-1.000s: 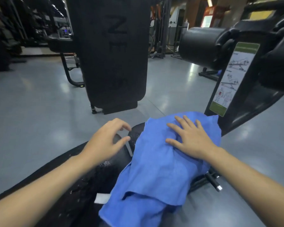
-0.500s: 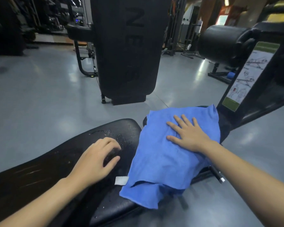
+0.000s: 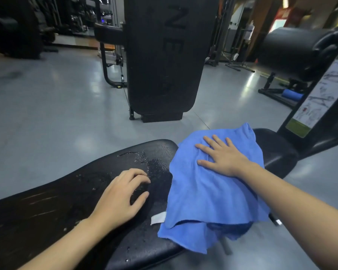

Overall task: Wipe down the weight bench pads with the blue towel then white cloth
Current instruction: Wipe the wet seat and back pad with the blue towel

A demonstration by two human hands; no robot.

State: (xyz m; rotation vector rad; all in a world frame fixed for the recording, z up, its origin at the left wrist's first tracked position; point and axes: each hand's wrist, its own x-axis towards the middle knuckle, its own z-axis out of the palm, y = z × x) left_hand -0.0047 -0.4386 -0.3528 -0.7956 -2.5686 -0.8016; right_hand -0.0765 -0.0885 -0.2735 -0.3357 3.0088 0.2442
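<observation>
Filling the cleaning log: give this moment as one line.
stage: blue-towel wipe | right hand: flat on blue towel | left hand: fingertips on wet bench pad | white cloth: unseen

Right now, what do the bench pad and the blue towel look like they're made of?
Bench pad: likely black vinyl or leather-like upholstery, smooth and slightly glossy; water droplets bead on it. Blue towel: soft matte fabric, possibly microfibre; it drapes in folds under the right hand.
</observation>
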